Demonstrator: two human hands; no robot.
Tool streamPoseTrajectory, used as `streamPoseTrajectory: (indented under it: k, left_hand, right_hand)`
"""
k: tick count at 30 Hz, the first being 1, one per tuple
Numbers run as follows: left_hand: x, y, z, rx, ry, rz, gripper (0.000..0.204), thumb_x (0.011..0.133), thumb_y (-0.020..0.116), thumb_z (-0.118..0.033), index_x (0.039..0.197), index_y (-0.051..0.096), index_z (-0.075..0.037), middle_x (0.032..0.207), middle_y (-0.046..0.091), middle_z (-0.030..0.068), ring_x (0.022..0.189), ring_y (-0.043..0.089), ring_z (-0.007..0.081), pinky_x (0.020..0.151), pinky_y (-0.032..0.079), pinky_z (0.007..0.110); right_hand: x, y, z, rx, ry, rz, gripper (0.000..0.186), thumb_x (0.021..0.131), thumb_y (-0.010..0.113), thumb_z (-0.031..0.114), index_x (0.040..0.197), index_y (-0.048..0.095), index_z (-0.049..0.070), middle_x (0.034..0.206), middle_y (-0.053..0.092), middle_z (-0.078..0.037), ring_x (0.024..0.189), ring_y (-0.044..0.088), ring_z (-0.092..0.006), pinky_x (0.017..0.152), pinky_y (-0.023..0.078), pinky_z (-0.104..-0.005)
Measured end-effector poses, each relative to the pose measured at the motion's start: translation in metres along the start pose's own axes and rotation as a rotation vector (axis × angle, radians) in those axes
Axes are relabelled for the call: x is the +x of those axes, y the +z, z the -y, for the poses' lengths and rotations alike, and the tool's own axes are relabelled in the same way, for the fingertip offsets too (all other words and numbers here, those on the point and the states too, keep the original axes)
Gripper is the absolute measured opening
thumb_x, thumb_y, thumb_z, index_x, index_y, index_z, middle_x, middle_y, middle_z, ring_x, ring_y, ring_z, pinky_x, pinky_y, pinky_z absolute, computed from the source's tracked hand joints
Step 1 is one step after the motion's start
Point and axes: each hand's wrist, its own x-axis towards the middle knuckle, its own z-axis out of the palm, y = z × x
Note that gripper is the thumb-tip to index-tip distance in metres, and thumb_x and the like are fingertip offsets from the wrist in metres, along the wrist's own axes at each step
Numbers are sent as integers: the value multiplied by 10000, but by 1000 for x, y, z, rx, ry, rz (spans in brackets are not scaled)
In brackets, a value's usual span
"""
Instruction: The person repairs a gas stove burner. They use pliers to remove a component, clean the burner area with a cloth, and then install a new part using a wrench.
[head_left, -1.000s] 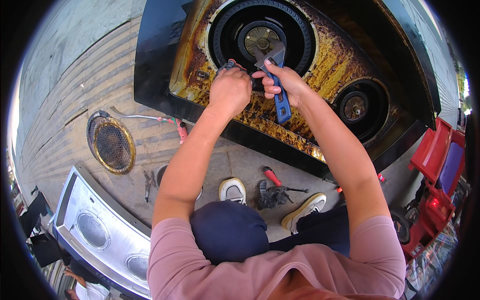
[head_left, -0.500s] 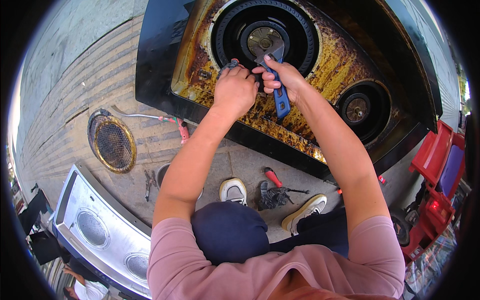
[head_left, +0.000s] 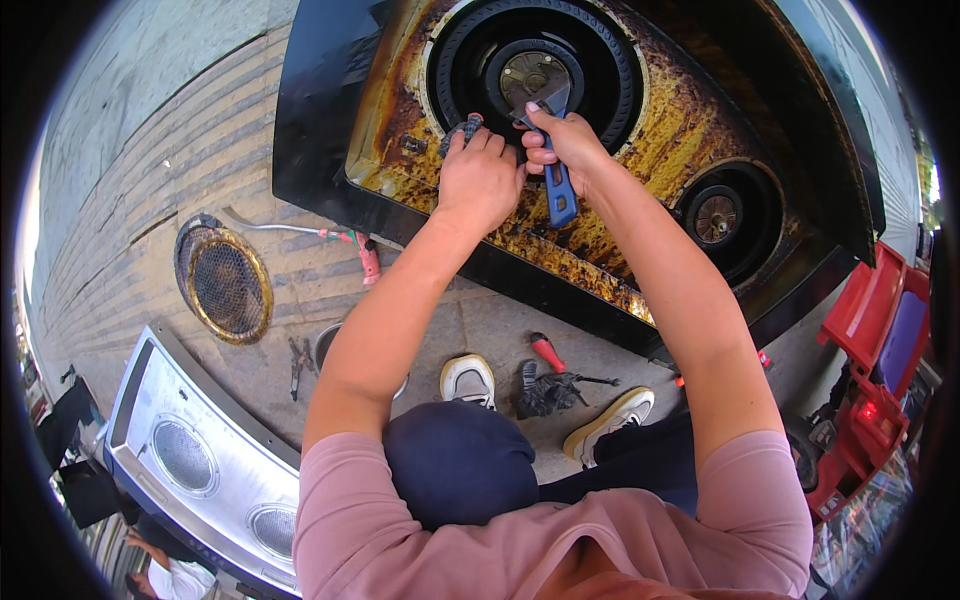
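Observation:
A range hood (head_left: 690,115) with a greasy, rust-brown and yellow inside lies open in front of me. Two round black fan openings are in it, a large one (head_left: 437,90) and a smaller one (head_left: 745,262). My right hand (head_left: 562,142) grips an adjustable wrench (head_left: 562,205) by its blue handle. Its grey jaws lie over the metal hub (head_left: 527,72) of the larger fan. Beside it, my left hand (head_left: 478,182) is closed at the lower rim of that opening. A dark thing with a reddish end (head_left: 474,121) shows past its fingers; their grip is partly hidden.
On the paving at left lie a round mesh filter (head_left: 228,280), a red-handled tool (head_left: 368,262) and pliers (head_left: 296,370). A silver panel (head_left: 205,450) stands at lower left. Near my shoes are a red-handled screwdriver (head_left: 545,350) and dark gloves (head_left: 545,393). A red toolbox (head_left: 850,315) sits at right.
The wrench's handle end has moved slightly up, and my right hand with it. My left hand has shifted a little to the right. The view has shifted slightly.

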Motion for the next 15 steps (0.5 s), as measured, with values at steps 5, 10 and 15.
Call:
streamPoseTrajectory:
  k: [5, 10, 15]
  left_hand:
    - [-1, 0, 3, -5, -4, 4, 173, 821, 607, -238, 823, 654, -72, 877, 619, 56, 985, 586, 231, 893, 423, 427]
    - [0, 2, 7, -15, 26, 7, 151, 835, 592, -220, 836, 653, -82, 877, 620, 44, 973, 593, 218, 900, 431, 436]
    - [2, 6, 7, -39, 48, 7, 132, 848, 582, -203, 862, 658, -96, 877, 622, 36, 937, 604, 212, 913, 443, 440]
  right_hand:
    - [0, -2, 7, -70, 62, -15, 239, 979, 528, 221, 864, 478, 17, 613, 419, 11, 435, 321, -71, 435, 319, -276]
    - [-5, 1, 17, -239, 91, -72, 243, 981, 531, 228, 915, 526, -6, 580, 383, 43, 430, 300, -52, 427, 284, -252]
    - [-5, -5, 28, -377, 110, -70, 258, 966, 552, 226, 873, 541, -14, 594, 429, 16, 426, 327, -73, 423, 326, -282]
